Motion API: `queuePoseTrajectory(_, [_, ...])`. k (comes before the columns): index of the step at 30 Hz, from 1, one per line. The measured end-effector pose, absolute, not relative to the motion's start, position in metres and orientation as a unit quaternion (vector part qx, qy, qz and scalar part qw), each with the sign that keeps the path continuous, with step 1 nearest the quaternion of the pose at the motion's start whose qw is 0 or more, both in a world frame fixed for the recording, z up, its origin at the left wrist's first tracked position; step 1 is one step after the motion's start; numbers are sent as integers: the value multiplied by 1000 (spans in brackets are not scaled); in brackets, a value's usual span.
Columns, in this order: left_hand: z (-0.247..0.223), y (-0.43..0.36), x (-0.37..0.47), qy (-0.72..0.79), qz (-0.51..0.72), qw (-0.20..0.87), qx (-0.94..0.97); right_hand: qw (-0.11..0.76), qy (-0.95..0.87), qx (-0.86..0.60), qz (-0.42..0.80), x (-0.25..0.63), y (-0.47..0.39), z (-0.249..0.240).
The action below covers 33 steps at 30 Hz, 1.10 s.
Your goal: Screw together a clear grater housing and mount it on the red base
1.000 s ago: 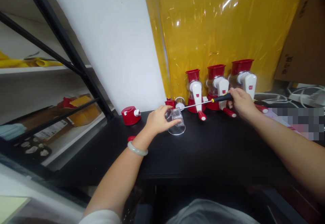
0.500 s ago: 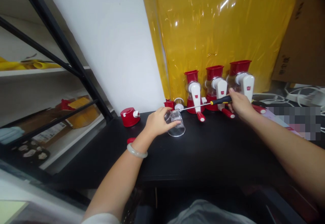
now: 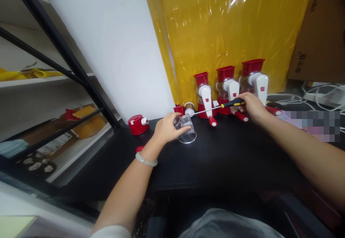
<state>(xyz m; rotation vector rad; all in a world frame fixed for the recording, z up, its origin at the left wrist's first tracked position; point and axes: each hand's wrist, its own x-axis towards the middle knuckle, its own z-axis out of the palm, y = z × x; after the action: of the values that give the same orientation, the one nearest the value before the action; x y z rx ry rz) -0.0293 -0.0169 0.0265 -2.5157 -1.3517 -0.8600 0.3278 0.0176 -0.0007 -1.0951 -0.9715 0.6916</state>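
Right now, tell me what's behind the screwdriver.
Behind the screwdriver stand the left grinder and the middle grinder. Its handle hides part of the middle grinder's white crank.

A single camera, mounted on the person's head, supplies the view. It looks forward and down across the bench (image 3: 215, 155) from the near side; clothing (image 3: 222, 225) at the lower border marks the wearer's position. The left hand (image 3: 166, 127) and right hand (image 3: 252, 106) fall at middle range, near the centre and right of centre respectively. The field is wide: a shelving unit (image 3: 55, 44), slanted in the picture, bounds the left, and a yellow sheet (image 3: 226, 26) fills much of the upper background. At this range, fine detail around the hands cannot be resolved with certainty.
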Motion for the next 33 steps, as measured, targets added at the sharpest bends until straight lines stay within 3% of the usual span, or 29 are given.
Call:
queuePoseTrajectory(17, [30,-19,-27,-469,-267,72,-839,623,-490,-567,223,322,3,5])
queuePoseTrajectory(33, [30,-19,-28,-464,-266,77,-841,622,-448,-584,265,322,2,9])
